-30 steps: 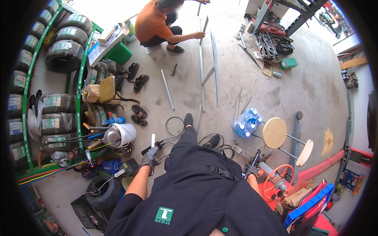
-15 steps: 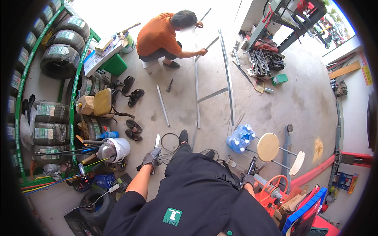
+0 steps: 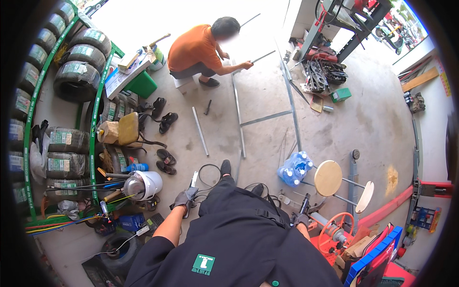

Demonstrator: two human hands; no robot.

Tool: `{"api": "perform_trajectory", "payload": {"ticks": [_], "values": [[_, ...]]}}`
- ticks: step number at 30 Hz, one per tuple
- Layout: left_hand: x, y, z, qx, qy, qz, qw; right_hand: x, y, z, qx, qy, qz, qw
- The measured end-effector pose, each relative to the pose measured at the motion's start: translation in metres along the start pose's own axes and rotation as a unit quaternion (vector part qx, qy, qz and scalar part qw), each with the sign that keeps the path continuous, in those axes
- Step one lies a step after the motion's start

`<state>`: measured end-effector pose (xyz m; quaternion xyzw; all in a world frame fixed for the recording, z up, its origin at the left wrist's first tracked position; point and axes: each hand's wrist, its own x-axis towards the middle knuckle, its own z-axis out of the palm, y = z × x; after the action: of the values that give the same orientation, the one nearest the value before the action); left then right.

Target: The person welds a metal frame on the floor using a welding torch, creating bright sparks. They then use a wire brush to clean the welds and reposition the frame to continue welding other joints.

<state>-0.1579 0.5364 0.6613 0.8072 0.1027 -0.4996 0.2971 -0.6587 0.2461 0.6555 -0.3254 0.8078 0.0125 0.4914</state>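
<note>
My left hand (image 3: 184, 198), in a dark glove, is closed around a short, pale, strip-like piece (image 3: 194, 179) that sticks up past the fingers. Low on the right, my gloved right hand (image 3: 300, 219) grips the lower end of a dark, elongated tool (image 3: 305, 204), whose kind I cannot make out. Ahead on the concrete lies a frame of grey metal tubes (image 3: 266, 117) with a crossbar. At its far end a person in an orange top (image 3: 192, 50) sits low on a white box, one hand (image 3: 246, 65) on a metal tube (image 3: 263, 56).
A loose metal tube (image 3: 200, 130) and a hammer (image 3: 207, 107) lie left of the frame. Tyre racks (image 3: 91, 158), sandals (image 3: 166, 161) and a white bucket (image 3: 152, 183) line the left. Bottled water (image 3: 295, 168), a round stool (image 3: 328, 178) and a red machine (image 3: 332, 228) stand right.
The metal frame has shifted, its right rail farther to the right. The other person's far hand has come down from the long tube. My two hands keep their holds; the view has shifted slightly.
</note>
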Motion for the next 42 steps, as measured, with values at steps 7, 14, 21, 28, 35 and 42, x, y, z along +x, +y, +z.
{"api": "perform_trajectory", "payload": {"ticks": [7, 14, 21, 28, 35, 42], "values": [[-0.027, -0.009, 0.002, 0.059, 0.013, -0.005, 0.998, 0.063, 0.044, 0.007, 0.138, -0.056, 0.080, 0.986], [-0.047, -0.015, -0.004, 0.320, -0.009, 0.153, 0.935, 0.085, 0.058, 0.024, 0.257, -0.052, 0.088, 0.961], [-0.062, 0.009, -0.008, 0.335, -0.026, 0.106, 0.936, 0.079, 0.058, 0.027, 0.271, -0.068, 0.087, 0.956], [-0.069, 0.013, -0.010, 0.409, -0.001, 0.183, 0.894, 0.086, 0.070, 0.030, 0.293, -0.077, 0.120, 0.945], [-0.070, 0.011, -0.013, 0.380, 0.026, 0.138, 0.914, 0.058, 0.053, 0.029, 0.277, -0.078, 0.123, 0.950], [-0.043, -0.003, -0.016, 0.300, 0.064, 0.064, 0.949, 0.036, 0.035, 0.019, 0.283, -0.072, 0.109, 0.950]]}}
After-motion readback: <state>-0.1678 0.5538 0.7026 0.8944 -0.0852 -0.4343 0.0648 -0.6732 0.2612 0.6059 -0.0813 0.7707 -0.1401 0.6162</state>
